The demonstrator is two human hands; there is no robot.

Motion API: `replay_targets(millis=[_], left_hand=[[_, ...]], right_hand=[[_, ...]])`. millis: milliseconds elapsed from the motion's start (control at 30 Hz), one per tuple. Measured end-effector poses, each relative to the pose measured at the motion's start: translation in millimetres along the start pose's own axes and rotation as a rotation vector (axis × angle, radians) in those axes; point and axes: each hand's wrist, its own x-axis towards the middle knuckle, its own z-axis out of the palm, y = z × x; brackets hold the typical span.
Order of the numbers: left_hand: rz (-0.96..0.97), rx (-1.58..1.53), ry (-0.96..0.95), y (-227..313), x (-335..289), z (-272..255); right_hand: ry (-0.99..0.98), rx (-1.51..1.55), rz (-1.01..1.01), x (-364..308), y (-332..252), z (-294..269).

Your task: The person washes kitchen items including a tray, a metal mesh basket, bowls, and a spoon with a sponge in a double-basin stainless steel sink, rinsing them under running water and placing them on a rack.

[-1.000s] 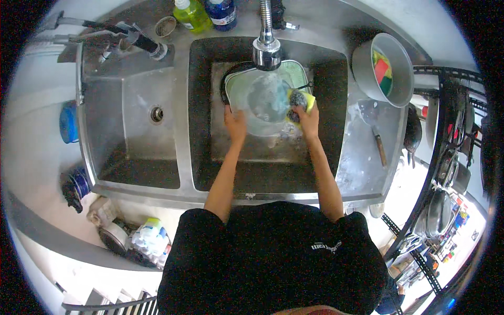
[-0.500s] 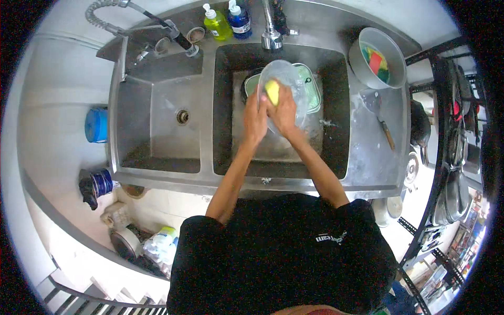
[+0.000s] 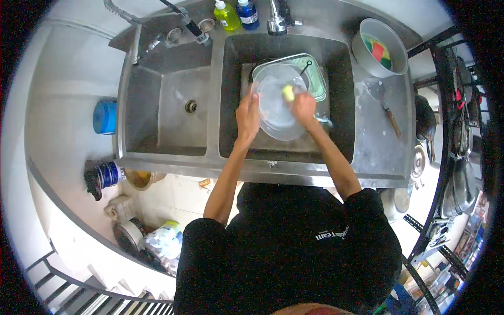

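At the frame's upper centre, the left hand [image 3: 248,116] grips the edge of a translucent plastic bowl [image 3: 274,111], its scrubbing apparently unfinished; the blurred right hand [image 3: 304,109] pinches a yellow sponge [image 3: 288,93] over it, the green basket [image 3: 316,83] beyond untouched by either hand

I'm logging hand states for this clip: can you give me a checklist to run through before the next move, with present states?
1. Left hand on the rim of the clear bowl: ok, at its left side.
2. Yellow sponge in the right hand: ok, though blurred.
3. Bowl apart from the green basket behind it: cannot tell; they overlap in view.
4. Wooden-handled tool away from both hands: ok, on the right-hand counter.
5. Bowl free of residue: cannot tell; its surface looks cloudy.
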Motion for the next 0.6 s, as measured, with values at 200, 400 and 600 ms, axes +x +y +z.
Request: replay_targets(millis=[200, 400, 600], left_hand=[[0.15, 0.08, 0.005, 23, 1, 19], [-0.115, -0.103, -0.09, 34, -12, 21], [0.071, 0.06, -0.021, 23, -20, 28]], right_hand=[[0.349, 0.34, -0.337, -14, -31, 8], [0.161, 0.051, -0.284, -42, 3, -24], [0.254, 0.044, -0.423, -36, -15, -9]])
